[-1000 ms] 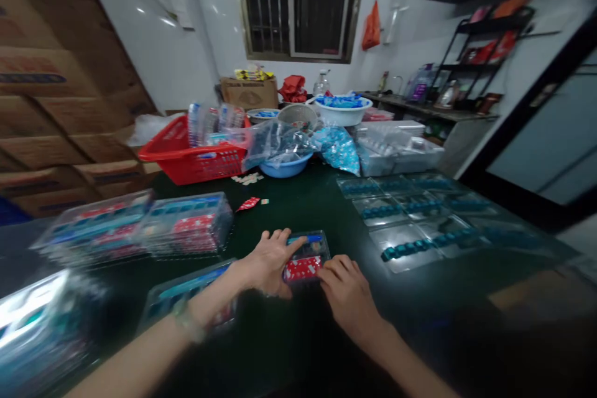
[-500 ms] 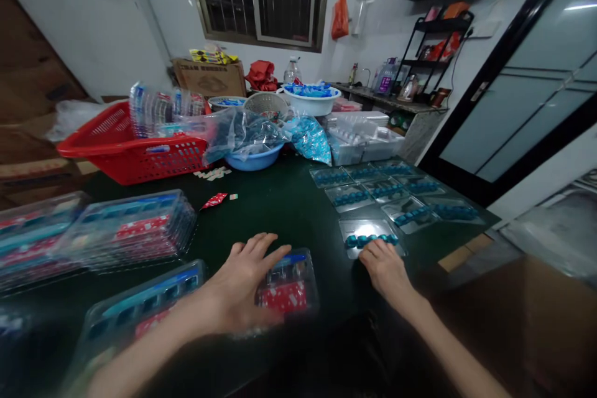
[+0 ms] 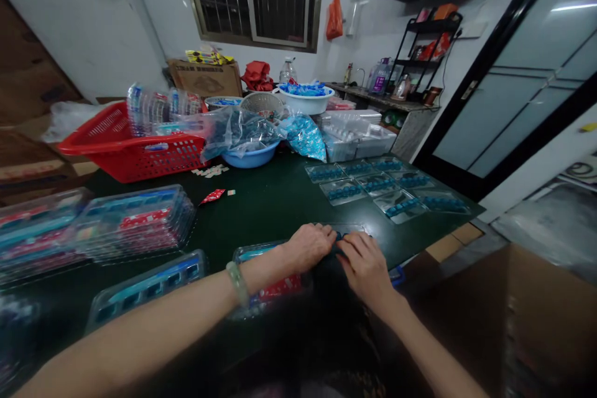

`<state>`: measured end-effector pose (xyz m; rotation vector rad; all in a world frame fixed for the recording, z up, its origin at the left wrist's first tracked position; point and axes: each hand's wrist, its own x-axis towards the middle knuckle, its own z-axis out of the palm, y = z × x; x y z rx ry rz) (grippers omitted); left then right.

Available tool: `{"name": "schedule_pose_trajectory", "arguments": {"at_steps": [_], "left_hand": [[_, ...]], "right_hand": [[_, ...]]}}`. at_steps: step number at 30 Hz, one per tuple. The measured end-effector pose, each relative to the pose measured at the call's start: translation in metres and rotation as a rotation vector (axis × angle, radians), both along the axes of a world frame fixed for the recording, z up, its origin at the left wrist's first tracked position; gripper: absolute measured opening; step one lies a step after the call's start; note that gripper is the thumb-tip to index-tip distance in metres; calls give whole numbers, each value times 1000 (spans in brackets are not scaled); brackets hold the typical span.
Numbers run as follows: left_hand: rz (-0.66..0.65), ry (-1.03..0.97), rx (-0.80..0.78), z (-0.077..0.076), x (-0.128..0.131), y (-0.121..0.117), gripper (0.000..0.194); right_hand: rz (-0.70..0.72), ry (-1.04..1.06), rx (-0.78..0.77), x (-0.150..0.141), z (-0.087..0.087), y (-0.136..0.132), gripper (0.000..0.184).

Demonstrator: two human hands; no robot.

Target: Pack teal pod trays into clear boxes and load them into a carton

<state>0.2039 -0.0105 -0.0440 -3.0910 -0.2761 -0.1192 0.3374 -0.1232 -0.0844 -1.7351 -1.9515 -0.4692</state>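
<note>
Hands: left hand and right hand sit close together over the table, fingers curled downward and nearly meeting; whether either one grips anything, I cannot tell.
Item at hands: transparent blister tray, mostly hidden beneath the fingertips, its far edge showing just ahead of them; a blue strip shows between the two hands.
Left wrist: green bangle.
Under left forearm: lidded plastic tray holding red packets, touching the forearm.
Left of hands: blue-and-red lidded tray near the forearm; beyond it, stacked plastic trays.
Ahead-right of hands: rows of transparent blisters with blue contents, laid flat in a loose grid.
Ahead of hands: small red sachet lying on the dark green tabletop.
Far table edge, left to right: red plastic basket filled with packaged trays; blue basin under a crumpled plastic bag; bag of blue foil packets; stacked transparent containers.
Beyond table: cardboard carton, white bowl of blue items, black wire shelf.
Lower right of hands: large cardboard box.
</note>
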Motion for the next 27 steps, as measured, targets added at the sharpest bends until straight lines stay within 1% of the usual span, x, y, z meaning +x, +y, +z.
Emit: {"name": "schedule_pose_trajectory", "arguments": {"at_steps": [1,3,5,6,7,9,11,12,14,17,20,22,23,24,25,27], "left_hand": [[2,-2,7,-2,-1,0,25],[6,-7,16,-4,-4,1,25],[1,-10,17,-5,-5,2,25],[-1,-12,14,-6,-3,2,26],[1,-15,10,-6,-2,3,26],[18,-22,-1,-5,3,2,28],[42,-29,-16,0,5,1,29],[55,-33,-26,4,5,1,30],[77,-40,-54,18,-1,1,31],[116,-56,-102,48,-23,-1,34],[137,-116,-251,83,-57,-7,32],[182,-143,-374,101,-82,-11,27],[223,-141,-434,106,-94,-12,24],[273,-128,-517,108,-106,-11,22],[329,-103,-623,107,-117,-9,22],[436,-47,-877,96,-134,-1,27]], "right_hand": [[-27,39,4,7,0,-6,22],[-102,109,-11,27,-4,-18,41],[-160,153,-55,46,-13,-26,53],[-162,172,-77,55,-19,-28,55],[-142,199,-85,62,-25,-28,54],[-75,272,-50,72,-35,-25,47],[-22,339,12,76,-38,-20,37],[-7,367,41,76,-36,-18,34],[9,405,81,73,-23,-17,30],[46,455,108,61,10,-17,26],[121,500,29,43,47,-13,22],[184,552,-77,28,66,-7,20],[217,592,-145,20,71,-2,20],[249,647,-221,13,75,5,20],[284,713,-306,6,75,12,21],[346,852,-486,-8,71,27,21]]}}
